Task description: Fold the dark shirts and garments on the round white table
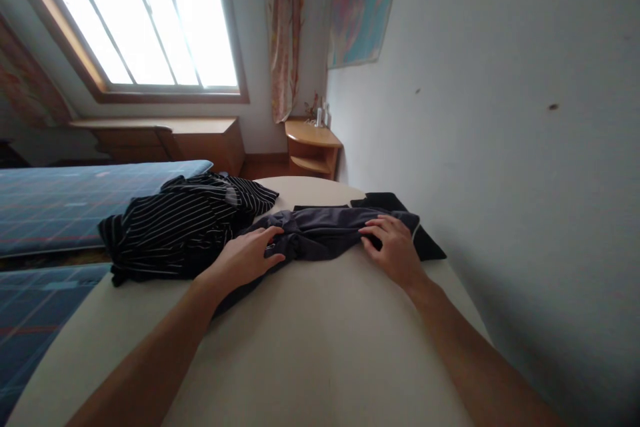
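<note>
A dark grey garment [325, 230] lies bunched lengthwise across the table, its cloth wrinkled. My left hand [247, 257] rests at its left part, thumb and fingers apart, touching the fabric. At the right part, my right hand [395, 248] has its fingertips on the cloth, fingers loosely bent and thumb spread away from them. Neither hand visibly grips the fabric. Just left of my left hand is a heaped black garment with white stripes [185, 223]. Black cloth [427, 243] sticks out beyond the grey garment on the right; whether it is a separate piece I cannot tell.
The pale table [310, 340] has a rounded edge. A white wall [500, 167] runs close along the right. To the left are blue plaid mattresses [60, 203]. A small wooden corner shelf [313, 137] and a low wooden cabinet [205, 137] stand beyond, near the window [145, 20].
</note>
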Demonstrator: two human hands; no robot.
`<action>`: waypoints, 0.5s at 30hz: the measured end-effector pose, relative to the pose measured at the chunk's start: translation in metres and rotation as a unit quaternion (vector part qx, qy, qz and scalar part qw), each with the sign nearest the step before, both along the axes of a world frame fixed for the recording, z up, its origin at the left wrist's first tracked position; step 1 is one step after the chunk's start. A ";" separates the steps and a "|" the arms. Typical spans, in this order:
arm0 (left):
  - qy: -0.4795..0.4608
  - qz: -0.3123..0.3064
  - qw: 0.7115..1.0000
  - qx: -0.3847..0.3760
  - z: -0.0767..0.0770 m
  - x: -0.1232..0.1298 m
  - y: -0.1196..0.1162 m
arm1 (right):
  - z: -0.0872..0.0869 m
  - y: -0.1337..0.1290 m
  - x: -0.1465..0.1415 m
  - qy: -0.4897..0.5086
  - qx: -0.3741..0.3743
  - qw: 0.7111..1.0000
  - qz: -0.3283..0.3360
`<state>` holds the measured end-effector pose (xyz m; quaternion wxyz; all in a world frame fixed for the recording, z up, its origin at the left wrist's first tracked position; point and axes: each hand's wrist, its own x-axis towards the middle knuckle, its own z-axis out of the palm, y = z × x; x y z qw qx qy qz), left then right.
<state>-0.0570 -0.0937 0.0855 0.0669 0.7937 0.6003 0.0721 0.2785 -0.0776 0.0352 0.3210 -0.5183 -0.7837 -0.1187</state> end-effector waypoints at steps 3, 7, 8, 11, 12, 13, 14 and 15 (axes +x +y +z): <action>0.034 -0.011 0.999 0.005 -0.005 0.007 -0.001 | -0.003 -0.009 -0.026 -0.038 -0.064 0.994 0.085; 0.057 0.002 0.998 -0.002 -0.005 0.016 -0.003 | -0.012 -0.009 -0.046 -0.077 -0.121 0.984 0.102; 0.058 0.004 0.998 0.001 -0.004 0.017 -0.003 | -0.013 -0.008 -0.047 -0.086 -0.128 0.983 0.100; 0.052 0.016 0.999 0.008 0.001 0.020 -0.004 | -0.010 -0.006 -0.045 -0.104 -0.128 0.982 0.096; 0.046 0.025 0.999 0.010 0.002 0.019 -0.004 | -0.008 -0.005 -0.043 -0.106 -0.121 0.983 0.093; 0.038 0.039 0.998 0.011 0.005 0.018 -0.003 | -0.005 -0.005 -0.040 -0.104 -0.113 0.984 0.089; 0.030 0.056 0.998 0.014 0.007 0.016 -0.003 | -0.003 -0.004 -0.035 -0.100 -0.103 0.987 0.078; 0.020 0.077 0.997 0.019 0.009 0.014 -0.002 | 0.000 -0.003 -0.030 -0.093 -0.089 0.990 0.061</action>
